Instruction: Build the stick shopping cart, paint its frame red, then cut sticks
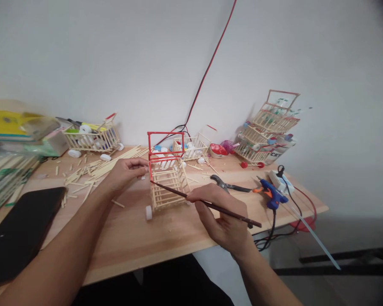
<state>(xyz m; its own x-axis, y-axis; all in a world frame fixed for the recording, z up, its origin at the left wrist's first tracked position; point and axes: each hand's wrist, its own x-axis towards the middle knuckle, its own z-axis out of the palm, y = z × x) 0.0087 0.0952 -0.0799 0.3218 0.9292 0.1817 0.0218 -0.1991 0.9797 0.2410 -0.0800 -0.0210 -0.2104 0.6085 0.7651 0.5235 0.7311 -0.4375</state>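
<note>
A miniature shopping cart (pixel 166 187) made of thin wooden sticks stands on the table in front of me, with a red-painted handle frame and a white wheel (pixel 148 212). My left hand (pixel 127 172) is closed at its upper left side, thumb and fingers pinching the edge beside the red part. In my right hand (pixel 225 216) is a dark, slender paintbrush (pixel 175 192), gripped like a pen. Its red tip touches the cart's left upright, just below the painted stretch. A small dish of red paint (pixel 217 150) sits behind, to the right.
Loose sticks (pixel 108 168) and other carts (pixel 94 138) lie along the wall. At right are pliers (pixel 230 185), a blue glue gun (pixel 272 193), a power strip (pixel 281 182) and stacked carts (pixel 264 127). A black phone (pixel 24 231) rests at left.
</note>
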